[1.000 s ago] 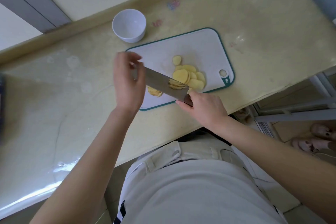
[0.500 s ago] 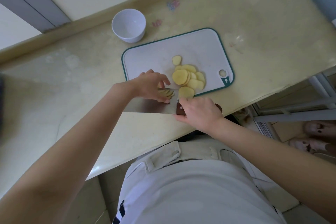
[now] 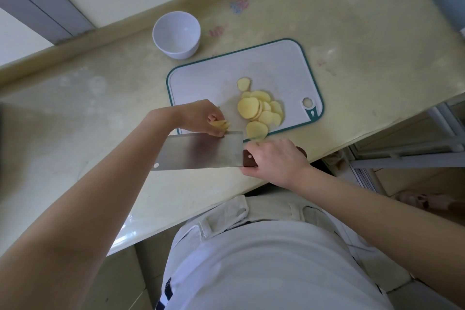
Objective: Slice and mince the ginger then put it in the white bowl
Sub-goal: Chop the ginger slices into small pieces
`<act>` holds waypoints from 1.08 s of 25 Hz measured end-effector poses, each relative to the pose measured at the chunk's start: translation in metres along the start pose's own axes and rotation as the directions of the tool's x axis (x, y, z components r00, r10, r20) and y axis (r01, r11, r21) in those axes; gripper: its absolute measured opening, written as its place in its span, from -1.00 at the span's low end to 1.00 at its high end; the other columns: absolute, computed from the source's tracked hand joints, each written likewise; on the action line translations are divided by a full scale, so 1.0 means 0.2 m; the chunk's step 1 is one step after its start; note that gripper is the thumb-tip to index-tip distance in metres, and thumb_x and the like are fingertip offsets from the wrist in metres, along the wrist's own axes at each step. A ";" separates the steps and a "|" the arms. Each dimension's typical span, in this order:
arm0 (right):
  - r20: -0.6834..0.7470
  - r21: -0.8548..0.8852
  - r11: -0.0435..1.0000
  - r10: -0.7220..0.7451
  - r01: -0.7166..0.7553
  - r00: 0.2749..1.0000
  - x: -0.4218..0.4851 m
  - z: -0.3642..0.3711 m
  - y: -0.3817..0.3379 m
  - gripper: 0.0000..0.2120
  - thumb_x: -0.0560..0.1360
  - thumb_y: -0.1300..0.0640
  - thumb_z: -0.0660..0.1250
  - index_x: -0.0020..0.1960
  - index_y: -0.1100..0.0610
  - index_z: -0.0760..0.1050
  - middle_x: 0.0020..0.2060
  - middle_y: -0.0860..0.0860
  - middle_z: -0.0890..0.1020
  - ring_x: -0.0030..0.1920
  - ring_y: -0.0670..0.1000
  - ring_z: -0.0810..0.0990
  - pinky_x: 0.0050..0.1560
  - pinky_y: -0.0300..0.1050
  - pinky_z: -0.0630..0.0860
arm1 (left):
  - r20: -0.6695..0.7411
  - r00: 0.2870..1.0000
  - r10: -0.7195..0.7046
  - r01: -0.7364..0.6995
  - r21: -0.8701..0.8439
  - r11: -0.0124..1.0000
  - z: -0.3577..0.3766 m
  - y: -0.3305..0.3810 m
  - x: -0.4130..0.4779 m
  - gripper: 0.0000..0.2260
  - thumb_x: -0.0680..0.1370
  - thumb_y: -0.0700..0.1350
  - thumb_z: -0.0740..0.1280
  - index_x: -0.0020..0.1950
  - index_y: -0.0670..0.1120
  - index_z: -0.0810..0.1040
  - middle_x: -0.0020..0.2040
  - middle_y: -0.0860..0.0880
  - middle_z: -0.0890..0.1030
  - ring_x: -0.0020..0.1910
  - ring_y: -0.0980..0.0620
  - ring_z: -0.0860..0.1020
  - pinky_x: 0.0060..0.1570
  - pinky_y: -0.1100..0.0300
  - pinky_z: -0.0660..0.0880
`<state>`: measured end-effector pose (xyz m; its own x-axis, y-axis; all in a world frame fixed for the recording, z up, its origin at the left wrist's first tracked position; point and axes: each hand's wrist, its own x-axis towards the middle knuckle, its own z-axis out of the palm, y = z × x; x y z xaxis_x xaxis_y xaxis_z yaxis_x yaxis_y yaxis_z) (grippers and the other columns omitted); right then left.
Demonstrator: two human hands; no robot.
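Several pale yellow ginger slices (image 3: 261, 111) lie overlapped on the right half of the white cutting board (image 3: 214, 78) with its teal rim. My left hand (image 3: 198, 117) holds a small stack of slices (image 3: 221, 124) down at the board's near edge with curled fingers. My right hand (image 3: 274, 158) grips the dark handle of a wide steel cleaver (image 3: 201, 151), whose blade stands on edge against the left fingers, right beside the stack. The empty white bowl (image 3: 176, 34) sits behind the board's left corner.
The yellowish counter (image 3: 75, 113) runs to a raised back edge along the wall. Its near edge drops off just below the board and cleaver. Metal rails and slippers show on the floor at the right.
My left hand came down from the cleaver blade onto a stack of slices at the board's near edge. The cleaver swung from lying across the board to standing on edge beside that stack.
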<state>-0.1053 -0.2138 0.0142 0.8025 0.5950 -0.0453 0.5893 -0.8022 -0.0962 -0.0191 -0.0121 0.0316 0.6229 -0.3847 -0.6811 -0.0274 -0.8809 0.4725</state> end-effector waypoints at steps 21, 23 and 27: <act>0.417 0.657 0.446 0.456 -0.607 0.786 0.12 -0.03 0.02 -0.47 0.58 -0.11 0.17 -0.46 0.13 0.14 -0.54 -0.01 0.26 -0.48 0.02 0.25 -0.39 -0.10 0.21 | -0.926 0.369 -0.081 -0.357 -0.221 0.908 0.18 0.07 -0.07 -0.88 0.51 -0.35 0.30 -0.01 -0.22 0.57 -0.14 -0.02 0.49 -0.19 0.34 0.45 -0.13 0.52 0.33; 0.444 0.676 0.387 0.465 -0.627 0.766 0.13 -0.02 0.02 -0.46 0.58 -0.13 0.13 -0.47 0.13 0.15 -0.54 0.00 0.28 -0.49 0.02 0.28 -0.38 -0.11 0.25 | -0.894 0.433 -0.115 -0.288 -0.258 0.922 0.25 -0.01 -0.04 -0.89 0.51 -0.35 0.30 -0.02 -0.23 0.57 -0.13 -0.05 0.50 -0.21 0.28 0.46 -0.17 0.53 0.31; 0.475 0.695 0.330 0.457 -0.639 0.752 0.14 0.00 0.03 -0.46 0.58 -0.14 0.11 -0.45 0.16 0.18 -0.54 0.03 0.31 -0.49 0.03 0.32 -0.35 -0.14 0.30 | -0.774 0.610 -0.169 -0.116 -0.299 0.947 0.29 -0.08 0.05 -0.86 0.53 -0.33 0.28 0.04 -0.23 0.56 -0.04 -0.12 0.52 -0.12 -0.01 0.49 -0.12 0.41 0.32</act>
<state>-0.0802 -0.2016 0.0128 0.8285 0.1047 -0.5501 -0.3833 -0.6101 -0.6934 -0.0579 -0.0179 -0.0162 0.9898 0.1282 -0.0621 0.1351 -0.7074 0.6938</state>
